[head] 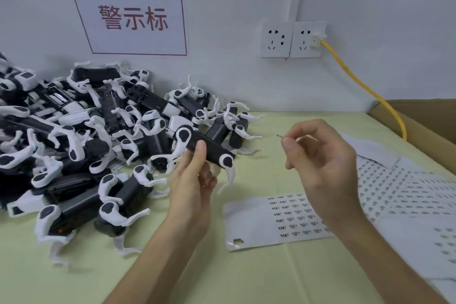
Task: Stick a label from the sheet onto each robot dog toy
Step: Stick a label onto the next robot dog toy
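Note:
My left hand (195,180) grips a black and white robot dog toy (209,149), held above the table with its white legs pointing down and to the left. To the right of the toy, my right hand (323,163) pinches a tiny label (279,135) between thumb and forefinger at about the same height. Below my right hand a label sheet (261,224) lies flat on the table; its left part is bare and rows of small labels fill its right part. A big pile of robot dog toys (86,136) covers the table's left side.
More label sheets (407,195) lie overlapping at the right. A cardboard box (424,126) stands at the far right edge. A yellow cable (365,91) runs from the wall socket (291,39) down behind the box. The table has a pale green cover (222,274).

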Demonstrator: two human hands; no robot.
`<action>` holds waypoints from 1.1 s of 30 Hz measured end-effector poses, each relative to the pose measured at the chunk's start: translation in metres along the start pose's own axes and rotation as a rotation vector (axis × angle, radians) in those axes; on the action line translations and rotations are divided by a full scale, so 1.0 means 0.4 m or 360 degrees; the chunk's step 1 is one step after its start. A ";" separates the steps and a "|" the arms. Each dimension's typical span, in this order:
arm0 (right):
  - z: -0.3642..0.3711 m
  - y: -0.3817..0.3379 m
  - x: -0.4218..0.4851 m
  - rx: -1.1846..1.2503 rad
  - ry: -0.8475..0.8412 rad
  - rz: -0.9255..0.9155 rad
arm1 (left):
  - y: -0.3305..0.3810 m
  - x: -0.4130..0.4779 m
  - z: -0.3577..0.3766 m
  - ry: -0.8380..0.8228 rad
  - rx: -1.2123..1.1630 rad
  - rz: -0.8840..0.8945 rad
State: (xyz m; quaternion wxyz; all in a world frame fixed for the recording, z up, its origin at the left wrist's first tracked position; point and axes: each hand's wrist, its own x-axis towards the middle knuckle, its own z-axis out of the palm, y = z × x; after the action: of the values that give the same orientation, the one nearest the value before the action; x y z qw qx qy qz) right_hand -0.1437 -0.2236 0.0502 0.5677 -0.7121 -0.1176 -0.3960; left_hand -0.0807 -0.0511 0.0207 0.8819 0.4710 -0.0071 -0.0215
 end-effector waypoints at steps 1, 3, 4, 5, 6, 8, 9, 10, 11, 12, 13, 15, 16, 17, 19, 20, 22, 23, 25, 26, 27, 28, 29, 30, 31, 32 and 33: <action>0.000 0.002 0.004 0.0061 -0.0010 0.0120 | -0.002 0.003 -0.002 -0.0025 -0.0068 -0.0031; 0.001 0.008 0.009 0.0211 -0.0110 0.0388 | -0.005 0.002 -0.002 -0.0114 -0.0197 -0.0078; 0.002 0.011 0.009 0.0301 -0.0194 0.0521 | -0.008 0.002 -0.002 -0.0166 -0.0224 -0.0087; 0.003 0.013 0.007 0.0394 -0.0287 0.0638 | -0.010 0.000 0.000 -0.0212 -0.0236 -0.0087; 0.005 0.012 0.005 0.0480 -0.0369 0.0733 | -0.012 -0.002 0.002 -0.0246 -0.0248 -0.0082; 0.010 0.007 0.002 0.0588 -0.0496 0.0861 | -0.011 -0.007 0.008 -0.0280 -0.0278 -0.0070; 0.014 0.004 0.000 0.0617 -0.0543 0.0897 | -0.010 -0.010 0.011 -0.0295 -0.0286 -0.0063; 0.017 0.002 -0.002 0.0632 -0.0583 0.0915 | -0.008 -0.013 0.015 -0.0310 -0.0287 -0.0058; 0.020 0.002 -0.003 0.0633 -0.0622 0.0920 | -0.006 -0.016 0.018 -0.0315 -0.0289 -0.0063; 0.022 0.001 -0.004 0.0622 -0.0657 0.0921 | -0.004 -0.019 0.020 -0.0313 -0.0294 -0.0071; 0.024 -0.001 -0.005 0.0605 -0.0687 0.0919 | -0.004 -0.021 0.022 -0.0300 -0.0305 -0.0081; 0.028 -0.002 -0.006 0.0564 -0.0728 0.0907 | -0.006 -0.020 0.022 -0.0277 -0.0301 -0.0086; 0.029 -0.002 -0.007 0.0541 -0.0737 0.0896 | -0.009 -0.019 0.019 -0.0292 -0.0273 -0.0070; 0.031 -0.002 -0.008 0.0520 -0.0735 0.0884 | -0.011 -0.020 0.019 -0.0319 -0.0246 -0.0046; 0.033 -0.003 -0.010 0.0499 -0.0710 0.0868 | -0.013 -0.026 0.020 -0.0361 -0.0215 -0.0003; 0.033 -0.003 -0.010 0.0502 -0.0698 0.0866 | -0.012 -0.028 0.022 -0.0373 -0.0205 0.0011; 0.032 -0.004 -0.009 0.0511 -0.0685 0.0874 | -0.013 -0.029 0.023 -0.0387 -0.0196 0.0038; 0.031 -0.005 -0.009 0.0507 -0.0683 0.0878 | -0.013 -0.030 0.025 -0.0379 -0.0191 0.0042; 0.030 -0.006 -0.009 0.0488 -0.0684 0.0883 | -0.014 -0.028 0.024 -0.0358 -0.0172 0.0046; 0.031 -0.007 -0.010 0.0477 -0.0682 0.0885 | -0.016 -0.026 0.021 -0.0356 -0.0165 0.0052; 0.032 -0.007 -0.011 0.0467 -0.0677 0.0886 | -0.017 -0.026 0.021 -0.0354 -0.0153 0.0052; 0.033 -0.009 -0.012 0.0456 -0.0673 0.0886 | -0.018 -0.025 0.019 -0.0350 -0.0144 0.0054; 0.034 -0.010 -0.013 0.0447 -0.0670 0.0886 | -0.018 -0.025 0.019 -0.0346 -0.0141 0.0057; 0.035 -0.011 -0.013 0.0441 -0.0670 0.0887 | -0.018 -0.026 0.018 -0.0341 -0.0140 0.0064; 0.035 -0.012 -0.014 0.0434 -0.0672 0.0887 | -0.018 -0.026 0.019 -0.0337 -0.0140 0.0076; 0.036 -0.013 -0.014 0.0425 -0.0673 0.0887 | -0.017 -0.027 0.020 -0.0332 -0.0133 0.0086; 0.036 -0.014 -0.014 0.0415 -0.0671 0.0885 | -0.016 -0.028 0.020 -0.0325 -0.0126 0.0096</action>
State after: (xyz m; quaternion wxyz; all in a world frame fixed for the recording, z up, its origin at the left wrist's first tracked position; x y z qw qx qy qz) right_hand -0.1446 -0.2070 0.0497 0.7029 -0.7044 -0.0834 -0.0529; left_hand -0.0923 -0.0609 0.0198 0.8948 0.4306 -0.1103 -0.0432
